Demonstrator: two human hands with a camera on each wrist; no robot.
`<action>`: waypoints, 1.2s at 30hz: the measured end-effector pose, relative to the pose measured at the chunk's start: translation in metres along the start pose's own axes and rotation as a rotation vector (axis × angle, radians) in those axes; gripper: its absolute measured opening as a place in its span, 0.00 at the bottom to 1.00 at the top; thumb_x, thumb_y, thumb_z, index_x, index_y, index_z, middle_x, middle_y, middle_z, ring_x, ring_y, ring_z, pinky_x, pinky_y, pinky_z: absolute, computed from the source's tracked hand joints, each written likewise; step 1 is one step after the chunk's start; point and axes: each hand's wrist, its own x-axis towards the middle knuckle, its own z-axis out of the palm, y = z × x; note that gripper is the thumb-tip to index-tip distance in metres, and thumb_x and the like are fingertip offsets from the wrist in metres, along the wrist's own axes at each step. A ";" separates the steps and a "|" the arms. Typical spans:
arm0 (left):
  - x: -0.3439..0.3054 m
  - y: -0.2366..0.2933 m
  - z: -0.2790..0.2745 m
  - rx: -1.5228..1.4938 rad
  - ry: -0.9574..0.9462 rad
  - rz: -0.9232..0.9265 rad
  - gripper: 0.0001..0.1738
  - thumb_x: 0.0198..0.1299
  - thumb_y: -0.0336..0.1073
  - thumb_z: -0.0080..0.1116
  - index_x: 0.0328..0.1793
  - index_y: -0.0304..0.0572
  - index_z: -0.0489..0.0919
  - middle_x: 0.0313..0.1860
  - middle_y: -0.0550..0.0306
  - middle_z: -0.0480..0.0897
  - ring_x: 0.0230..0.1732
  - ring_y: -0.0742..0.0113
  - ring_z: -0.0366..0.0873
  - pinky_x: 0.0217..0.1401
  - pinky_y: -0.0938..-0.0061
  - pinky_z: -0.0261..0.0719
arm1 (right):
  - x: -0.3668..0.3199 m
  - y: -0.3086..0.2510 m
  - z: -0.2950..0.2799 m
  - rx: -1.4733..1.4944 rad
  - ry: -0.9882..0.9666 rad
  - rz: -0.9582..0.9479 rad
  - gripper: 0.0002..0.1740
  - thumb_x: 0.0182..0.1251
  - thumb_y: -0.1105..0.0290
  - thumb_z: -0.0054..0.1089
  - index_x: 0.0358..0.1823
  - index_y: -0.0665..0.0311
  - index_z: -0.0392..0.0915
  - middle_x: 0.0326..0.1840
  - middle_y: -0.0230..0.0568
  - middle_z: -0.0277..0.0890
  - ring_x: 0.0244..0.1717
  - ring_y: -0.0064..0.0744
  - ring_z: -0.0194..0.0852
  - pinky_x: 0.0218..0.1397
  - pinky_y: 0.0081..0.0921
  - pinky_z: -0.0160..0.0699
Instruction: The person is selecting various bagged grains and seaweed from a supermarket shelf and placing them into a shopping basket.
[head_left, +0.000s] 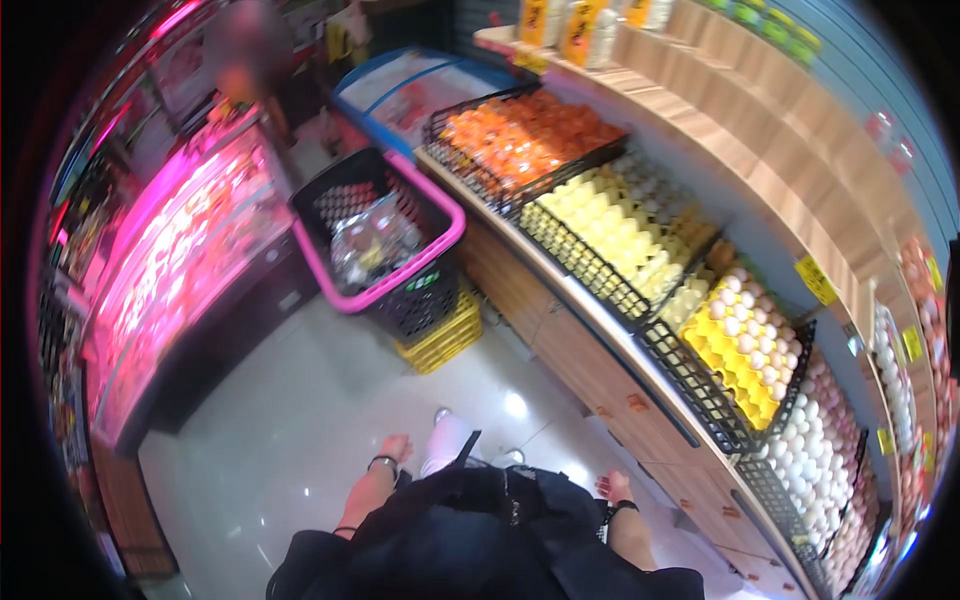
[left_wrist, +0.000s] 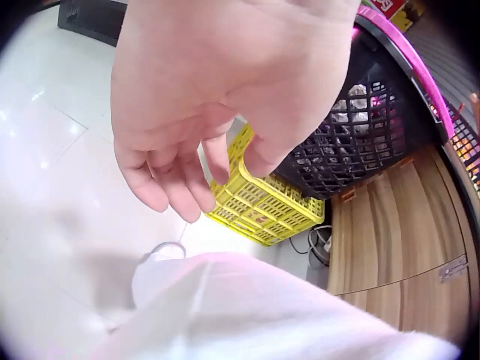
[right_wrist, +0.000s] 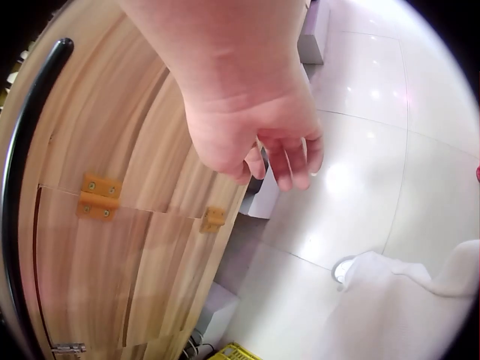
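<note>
My left hand (head_left: pixel 397 447) hangs at my side, holding nothing, its fingers loosely bent in the left wrist view. Beyond it stands a black basket with a pink rim (head_left: pixel 457 222), set on a yellow plastic crate (head_left: pixel 440 338). A clear plastic bag (head_left: pixel 375 240) with items inside lies in the basket. On the other side my right hand (head_left: pixel 614 487) hangs beside the wooden counter, its fingers relaxed around nothing. Orange metal hinges (right_wrist: pixel 100 197) on the cabinet doors show near it in the right wrist view.
Along the counter, black crates hold orange packs (head_left: pixel 530 135), yellow egg trays (head_left: pixel 600 225) and loose eggs (head_left: pixel 805 450). A pink-lit display case (head_left: pixel 190 270) stands to the left, with a person (head_left: pixel 245 60) behind it. A blue-rimmed freezer (head_left: pixel 400 90) is at the back.
</note>
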 end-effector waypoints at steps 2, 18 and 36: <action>-0.012 0.000 -0.011 0.398 -0.036 -0.079 0.17 0.63 0.44 0.46 0.30 0.37 0.75 0.19 0.54 0.77 0.13 0.66 0.69 0.11 0.67 0.60 | 0.009 0.015 -0.003 0.066 -0.005 0.015 0.13 0.63 0.67 0.47 0.43 0.70 0.68 0.35 0.52 0.78 0.29 0.45 0.79 0.25 0.36 0.74; 0.090 0.037 0.028 0.256 -0.127 -0.073 0.16 0.61 0.44 0.50 0.47 0.39 0.73 0.33 0.52 0.81 0.29 0.59 0.79 0.33 0.60 0.77 | -0.043 0.146 -0.052 0.481 0.217 0.294 0.14 0.69 0.66 0.43 0.50 0.67 0.62 0.35 0.53 0.68 0.25 0.45 0.68 0.22 0.39 0.71; 0.032 0.112 0.065 0.618 -0.098 -0.117 0.14 0.56 0.30 0.48 0.48 0.32 0.73 0.36 0.46 0.79 0.34 0.55 0.81 0.27 0.62 0.75 | -0.066 0.139 -0.051 0.382 0.245 0.222 0.18 0.63 0.66 0.51 0.53 0.65 0.67 0.41 0.48 0.78 0.33 0.43 0.80 0.32 0.38 0.78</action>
